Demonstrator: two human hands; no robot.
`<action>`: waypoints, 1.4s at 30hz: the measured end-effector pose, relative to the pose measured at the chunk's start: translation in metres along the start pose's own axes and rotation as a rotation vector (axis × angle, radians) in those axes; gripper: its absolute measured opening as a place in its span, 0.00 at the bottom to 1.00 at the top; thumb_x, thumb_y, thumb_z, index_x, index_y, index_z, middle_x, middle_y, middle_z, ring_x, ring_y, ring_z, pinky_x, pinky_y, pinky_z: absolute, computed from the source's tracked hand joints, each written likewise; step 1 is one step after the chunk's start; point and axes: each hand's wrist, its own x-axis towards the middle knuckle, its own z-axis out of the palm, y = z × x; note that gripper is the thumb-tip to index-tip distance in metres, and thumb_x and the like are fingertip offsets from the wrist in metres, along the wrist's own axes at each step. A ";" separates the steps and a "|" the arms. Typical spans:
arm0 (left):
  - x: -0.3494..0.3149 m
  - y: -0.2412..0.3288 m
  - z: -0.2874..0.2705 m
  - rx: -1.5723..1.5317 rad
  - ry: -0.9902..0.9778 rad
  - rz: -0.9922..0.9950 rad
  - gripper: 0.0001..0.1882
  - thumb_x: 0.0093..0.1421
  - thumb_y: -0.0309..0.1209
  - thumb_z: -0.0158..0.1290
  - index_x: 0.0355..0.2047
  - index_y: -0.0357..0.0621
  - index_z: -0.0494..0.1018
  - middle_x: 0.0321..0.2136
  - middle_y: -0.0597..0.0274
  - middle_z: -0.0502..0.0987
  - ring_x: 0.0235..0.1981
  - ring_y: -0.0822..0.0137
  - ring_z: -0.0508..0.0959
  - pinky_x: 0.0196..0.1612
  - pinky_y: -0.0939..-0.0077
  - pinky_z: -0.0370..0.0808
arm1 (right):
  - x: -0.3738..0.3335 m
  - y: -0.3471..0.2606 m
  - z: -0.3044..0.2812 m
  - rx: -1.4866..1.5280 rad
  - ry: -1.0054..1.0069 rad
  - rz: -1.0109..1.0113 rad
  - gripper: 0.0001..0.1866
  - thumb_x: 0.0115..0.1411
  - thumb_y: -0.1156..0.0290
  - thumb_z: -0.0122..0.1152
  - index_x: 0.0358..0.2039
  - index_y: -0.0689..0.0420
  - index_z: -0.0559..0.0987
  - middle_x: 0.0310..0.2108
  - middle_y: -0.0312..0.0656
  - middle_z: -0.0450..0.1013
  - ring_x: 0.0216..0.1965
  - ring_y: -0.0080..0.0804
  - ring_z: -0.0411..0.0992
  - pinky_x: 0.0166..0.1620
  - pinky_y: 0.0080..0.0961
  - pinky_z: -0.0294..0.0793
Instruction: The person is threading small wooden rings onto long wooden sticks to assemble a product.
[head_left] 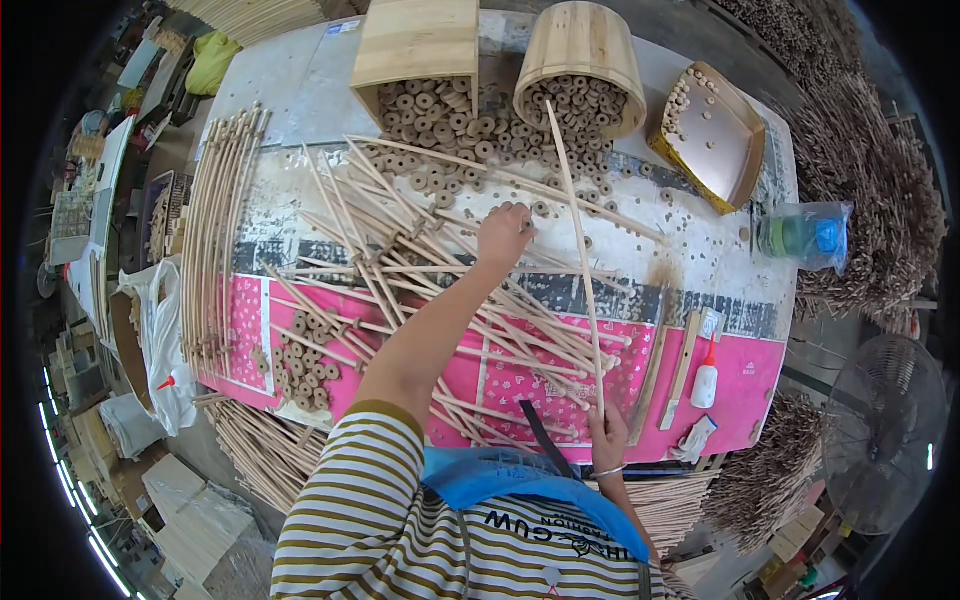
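Observation:
My right hand [607, 438] is closed around the lower end of a long, thin wooden stick [578, 235]. The stick slants up and away across the table, and its far tip overlaps the mouth of the wooden bucket in view. Above the middle of the table is my left hand [503, 238], with its fingers curled together. A small thing seems to be at its fingertips, too small to name. Around it are loose wooden discs with center holes [435, 180]. Below my left forearm, many sticks [530, 335] lie criss-crossed, some with discs on them.
A wooden box [420, 40] and a wooden bucket [580, 45] lie tipped, spilling discs. To their right is a yellow-sided tray [755, 165] with small beads. A glue bottle [705, 385] lies near right. Sticks line the left edge [220, 230]. A fan [885, 430] stands at right.

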 end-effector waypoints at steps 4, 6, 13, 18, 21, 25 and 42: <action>0.011 -0.004 0.026 0.254 -0.034 0.023 0.12 0.47 0.29 0.63 0.31 0.44 0.73 0.31 0.57 0.73 0.34 0.54 0.76 0.37 0.62 0.74 | -0.001 0.000 -0.003 0.019 0.018 0.056 0.10 0.63 0.74 0.56 0.43 0.61 0.78 0.22 0.29 0.64 0.22 0.13 0.60 0.25 0.13 0.61; 0.012 -0.013 0.030 0.320 0.008 0.068 0.12 0.47 0.28 0.63 0.32 0.43 0.73 0.32 0.57 0.72 0.33 0.54 0.76 0.37 0.63 0.75 | -0.003 0.002 -0.005 -0.005 0.009 0.059 0.10 0.63 0.73 0.56 0.43 0.60 0.78 0.23 0.28 0.64 0.22 0.12 0.60 0.24 0.13 0.60; -0.001 -0.048 -0.069 -1.337 0.026 -0.598 0.10 0.63 0.32 0.53 0.40 0.39 0.73 0.36 0.59 0.78 0.37 0.68 0.79 0.39 0.79 0.77 | -0.029 0.021 -0.046 -0.099 -0.153 0.087 0.12 0.62 0.72 0.57 0.45 0.62 0.79 0.25 0.27 0.64 0.27 0.14 0.60 0.29 0.14 0.60; -0.031 -0.080 -0.145 -1.418 0.144 -0.585 0.16 0.69 0.34 0.43 0.50 0.36 0.69 0.41 0.56 0.77 0.42 0.67 0.78 0.43 0.78 0.77 | -0.037 0.011 -0.048 -0.168 -0.254 -0.019 0.13 0.62 0.71 0.59 0.45 0.62 0.79 0.33 0.34 0.76 0.34 0.17 0.68 0.38 0.15 0.68; -0.055 -0.080 -0.178 -1.397 0.127 -0.530 0.18 0.70 0.36 0.41 0.52 0.37 0.69 0.42 0.58 0.77 0.42 0.69 0.78 0.46 0.78 0.75 | -0.041 0.003 -0.042 -0.212 -0.323 -0.038 0.12 0.62 0.71 0.59 0.45 0.63 0.79 0.33 0.34 0.76 0.35 0.17 0.69 0.38 0.16 0.69; -0.107 -0.114 -0.217 -1.343 0.232 -0.443 0.16 0.66 0.38 0.46 0.46 0.41 0.74 0.38 0.63 0.79 0.38 0.72 0.77 0.44 0.78 0.73 | -0.047 0.005 -0.031 -0.230 -0.440 0.001 0.13 0.63 0.69 0.58 0.44 0.63 0.79 0.26 0.31 0.71 0.28 0.16 0.64 0.30 0.17 0.64; -0.261 -0.049 -0.166 -1.270 0.091 -0.471 0.14 0.58 0.40 0.60 0.33 0.42 0.77 0.26 0.65 0.77 0.28 0.76 0.77 0.34 0.80 0.75 | 0.014 -0.011 0.117 -0.392 -0.646 -0.579 0.10 0.65 0.69 0.53 0.39 0.61 0.78 0.16 0.26 0.60 0.17 0.13 0.57 0.20 0.16 0.54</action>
